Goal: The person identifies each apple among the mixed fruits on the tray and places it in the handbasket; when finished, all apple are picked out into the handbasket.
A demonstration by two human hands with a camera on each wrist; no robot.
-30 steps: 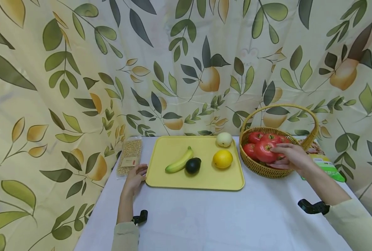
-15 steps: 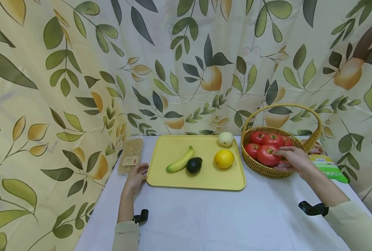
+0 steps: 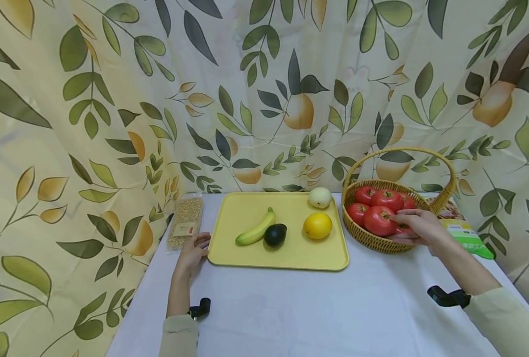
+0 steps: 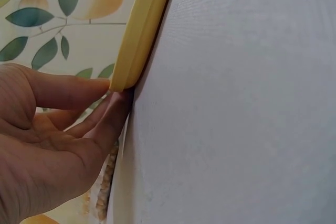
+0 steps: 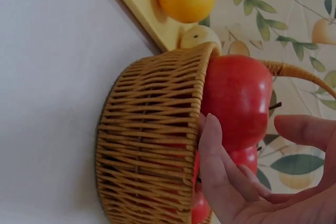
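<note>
My left hand pinches the near left corner of the yellow tray. In the left wrist view, the thumb lies on the tray's rim and the other fingers reach under it. On the tray are a banana, a dark avocado, a yellow orange-like fruit and a pale round fruit. My right hand is at the right side of a wicker basket holding several red apples. Its fingers lie loosely along the front apple, and its thumb stands apart from the stem.
A clear bag of pale grains or beans lies left of the tray. Behind my right hand lies a green and yellow packet. The basket's tall handle arches over the apples. A patterned curtain hangs behind the white-covered table.
The front apple sits slightly lower in the basket. My right hand has loosened from it and drawn back a little to the right. My left hand stays at the tray corner.
</note>
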